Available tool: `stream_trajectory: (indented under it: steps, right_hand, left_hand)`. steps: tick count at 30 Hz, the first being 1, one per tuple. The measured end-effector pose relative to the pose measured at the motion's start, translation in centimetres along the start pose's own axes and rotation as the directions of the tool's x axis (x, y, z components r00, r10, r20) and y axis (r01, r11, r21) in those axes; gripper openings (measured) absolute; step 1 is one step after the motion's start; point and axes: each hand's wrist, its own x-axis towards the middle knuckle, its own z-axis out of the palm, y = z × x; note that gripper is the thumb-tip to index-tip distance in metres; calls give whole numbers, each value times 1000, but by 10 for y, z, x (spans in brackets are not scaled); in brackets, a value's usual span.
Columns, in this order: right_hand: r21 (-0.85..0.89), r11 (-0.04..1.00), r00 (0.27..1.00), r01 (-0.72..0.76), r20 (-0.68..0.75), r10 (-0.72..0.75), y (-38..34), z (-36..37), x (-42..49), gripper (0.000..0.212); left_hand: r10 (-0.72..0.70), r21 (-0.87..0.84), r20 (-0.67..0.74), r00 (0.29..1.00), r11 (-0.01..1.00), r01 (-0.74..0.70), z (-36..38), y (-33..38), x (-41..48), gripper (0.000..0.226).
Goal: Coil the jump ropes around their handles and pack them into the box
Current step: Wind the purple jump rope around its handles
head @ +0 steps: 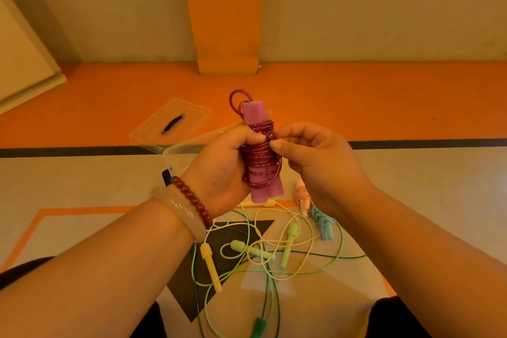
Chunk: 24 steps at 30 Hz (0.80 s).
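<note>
My left hand point(219, 170) grips a pair of pink handles point(256, 115) held upright, with a purple glitter rope point(259, 156) coiled tightly around them. A small loop of that rope sticks up behind the handle tops. My right hand point(315, 162) pinches the rope's strand at the side of the coil with thumb and forefinger. The clear plastic box point(175, 153) stands on the floor just behind my hands, mostly hidden by them.
The box's clear lid point(171, 125) with a black handle lies to the left behind it. On the floor below lie tangled yellow point(211, 266), light green point(288, 244) and dark green point(258, 328) ropes, plus coiled pink point(303, 197) and blue point(323, 223) ropes.
</note>
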Motion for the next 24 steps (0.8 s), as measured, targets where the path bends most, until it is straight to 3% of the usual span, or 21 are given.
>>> stream_trajectory:
  steps: [8, 14, 17, 24]
  right_hand:
    - [-141, 990, 1000, -26, 12, 28, -10, -7, 1, 19]
    - [-249, 966, 998, 67, 37, -59, -8, -6, -3, 17]
    - [-333, 929, 987, 159, 66, -145, -8, -5, -2, 25]
    - [-482, 827, 956, 290, 110, -271, -2, -5, -2, 32]
  left_hand:
    - [38, 31, 12, 999, 999, -39, -2, -4, 5, 33]
    - [78, 83, -54, 996, 994, -74, 0, -9, 5, 33]
    - [86, 67, -78, 993, 995, -80, 1, -11, 7, 36]
    - [81, 53, -35, 996, 995, -79, -2, -7, 5, 37]
